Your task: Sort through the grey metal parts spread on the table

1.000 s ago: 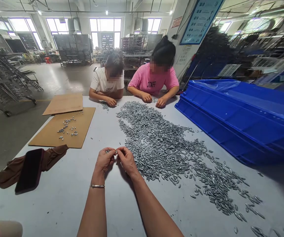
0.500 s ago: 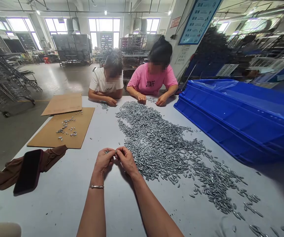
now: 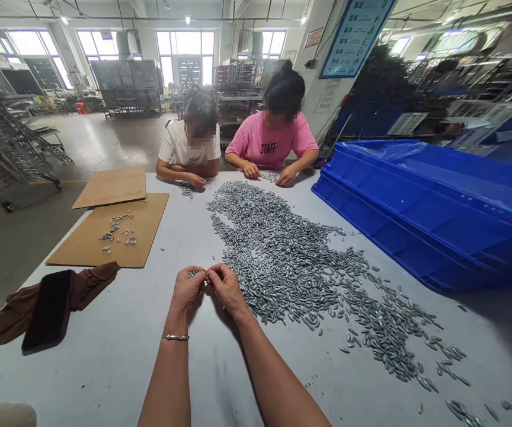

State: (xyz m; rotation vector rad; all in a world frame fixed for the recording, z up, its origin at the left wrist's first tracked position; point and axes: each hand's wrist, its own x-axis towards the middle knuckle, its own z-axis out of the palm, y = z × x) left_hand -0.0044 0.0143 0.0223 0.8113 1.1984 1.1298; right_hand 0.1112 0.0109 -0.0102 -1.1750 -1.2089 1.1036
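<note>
Fingertips meet at the near left edge of a wide heap of small grey, spindle-shaped metal pieces (image 3: 282,261). My left hand (image 3: 189,288) is closed, and a few of the grey pieces show between its curled fingers. Opposite it, my right hand (image 3: 227,289) is closed in a pinch, thumb and forefinger touching the left fingertips. Whatever sits between the fingertips is too small and covered to make out. A bracelet circles my left wrist.
Blue crates (image 3: 416,219) stand along the right. At left lie cardboard sheets (image 3: 144,237) with scattered pieces, plus a phone (image 3: 48,311) on brown cloth (image 3: 5,323). Two co-workers, one in a pink shirt (image 3: 278,139), handle pieces across the white table (image 3: 118,367).
My hands stay together in nearly the same place, with slight finger movement. Across the table, the pink-shirted co-worker's hands have shifted a little. The view has moved slightly.
</note>
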